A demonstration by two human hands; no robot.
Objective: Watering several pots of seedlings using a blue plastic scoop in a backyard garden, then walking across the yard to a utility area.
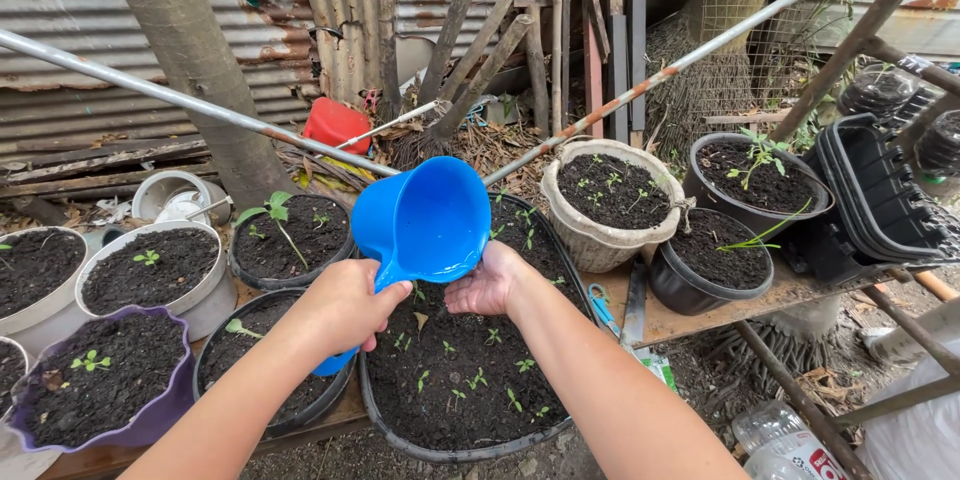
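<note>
while the left hand (pixel 345 305) is clamped round the handle of the blue scoop (pixel 420 225) and the right hand (pixel 487 285) cups open under its rim, tip slowly toward 6 o'clock, probably sparing the seedlings (pixel 470 380) in the black tub (pixel 375 410).

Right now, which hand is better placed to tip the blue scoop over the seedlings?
Probably the left hand: it grips the handle of the blue scoop. The right hand only cups beneath its rim, above the large black pot.
</note>
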